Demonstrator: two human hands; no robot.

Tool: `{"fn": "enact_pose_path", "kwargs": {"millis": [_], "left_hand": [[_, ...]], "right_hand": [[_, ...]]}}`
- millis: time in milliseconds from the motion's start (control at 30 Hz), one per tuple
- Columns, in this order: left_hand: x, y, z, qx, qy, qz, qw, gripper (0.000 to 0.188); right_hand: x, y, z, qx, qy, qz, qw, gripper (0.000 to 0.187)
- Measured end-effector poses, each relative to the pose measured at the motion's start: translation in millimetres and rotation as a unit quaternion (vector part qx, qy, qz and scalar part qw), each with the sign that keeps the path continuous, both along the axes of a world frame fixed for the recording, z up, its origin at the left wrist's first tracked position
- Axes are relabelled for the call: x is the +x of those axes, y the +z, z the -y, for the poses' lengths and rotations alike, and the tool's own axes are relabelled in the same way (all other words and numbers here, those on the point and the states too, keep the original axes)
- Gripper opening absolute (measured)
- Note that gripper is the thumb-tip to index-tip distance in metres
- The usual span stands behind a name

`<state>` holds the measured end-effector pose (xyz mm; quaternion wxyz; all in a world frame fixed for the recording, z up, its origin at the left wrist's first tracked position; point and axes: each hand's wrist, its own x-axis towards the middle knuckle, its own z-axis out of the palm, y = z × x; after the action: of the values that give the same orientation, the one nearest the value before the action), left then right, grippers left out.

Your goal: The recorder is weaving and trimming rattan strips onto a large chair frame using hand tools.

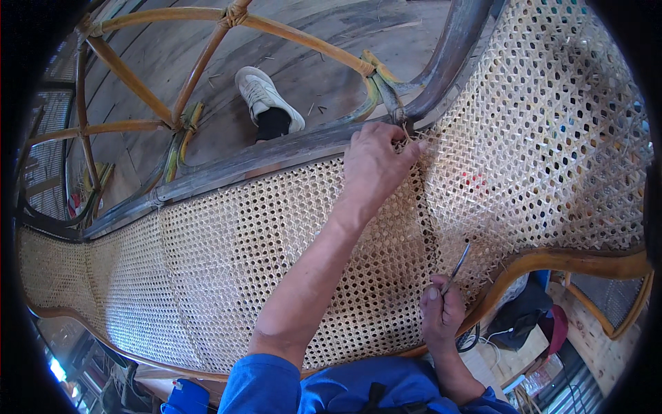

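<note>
My left hand [376, 162] reaches across a woven cane panel [289, 241] to its far edge, beside the dark frame rail [269, 160]. Its thumb and fingers are pinched around a thin cane strand [407, 132] by the joint of the rail and a curved post. Lower and to the right, my right hand [443, 310] is closed on a slim pointed metal tool like an awl [460, 259]. The tool's tip points up and away, over the weave. What part of it sits inside the fist is hidden.
Bent rattan struts [303, 45] with bound joints stand beyond the rail. A light shoe [265, 96] rests on the wooden floor among scraps. A curved rattan edge [552, 261] borders the panel's near side. A blue container [186, 397] sits lower left, with dark cloth [520, 321] lower right.
</note>
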<state>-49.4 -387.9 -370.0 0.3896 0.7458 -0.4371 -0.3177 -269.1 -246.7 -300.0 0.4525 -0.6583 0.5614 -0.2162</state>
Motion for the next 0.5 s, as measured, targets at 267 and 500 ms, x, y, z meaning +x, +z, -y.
{"fn": "enact_pose_path", "kwargs": {"millis": [267, 500], "left_hand": [[-9.9, -22.7, -6.7, -0.087, 0.006, 0.006, 0.996, 0.016], [-11.6, -26.0, -12.4, -0.106, 0.028, -0.01, 0.994, 0.011]], "right_hand": [[-2.2, 1.6, 1.3, -0.017, 0.005, -0.016, 1.0, 0.019], [2.8, 0.3, 0.0, -0.009, -0.01, 0.009, 1.0, 0.019]]}}
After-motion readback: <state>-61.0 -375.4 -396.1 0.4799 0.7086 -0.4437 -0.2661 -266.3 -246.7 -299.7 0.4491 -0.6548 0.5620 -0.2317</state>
